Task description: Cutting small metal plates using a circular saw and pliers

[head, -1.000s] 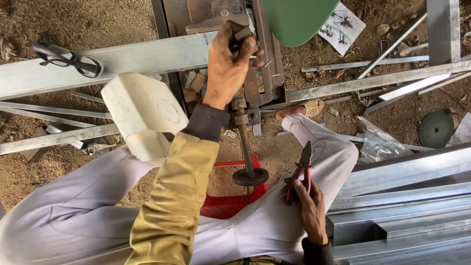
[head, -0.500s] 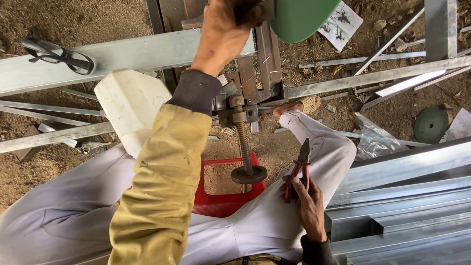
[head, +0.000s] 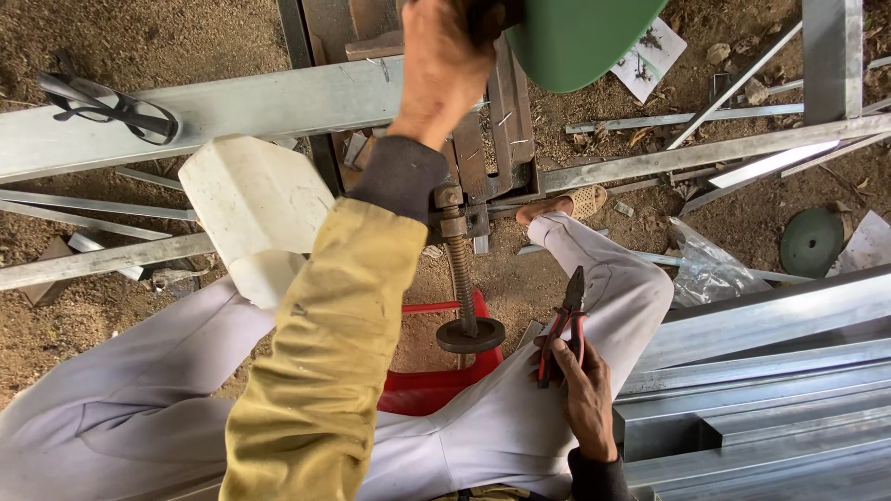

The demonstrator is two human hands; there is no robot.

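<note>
Head view: right hand (head: pixel 585 390) rests on thigh, fingers closed around red-handled pliers (head: pixel 564 320). Left hand (head: pixel 444 65) raised at top edge over metal beam (head: pixel 232 107), fingers curled; grip hidden.

The person sits astride a low stool (head: pixel 436 385) on the dirt ground (head: pixel 139 37). The left hand (head: pixel 445 65) reaches forward over a long metal channel (head: pixel 232 107) lying crosswise ahead. A vise screw (head: pixel 462 278) stands between the knees. The right hand (head: pixel 580 390) rests on the right thigh holding pliers (head: pixel 564 320); stacked metal channels (head: pixel 761 371) lie right of it
</note>
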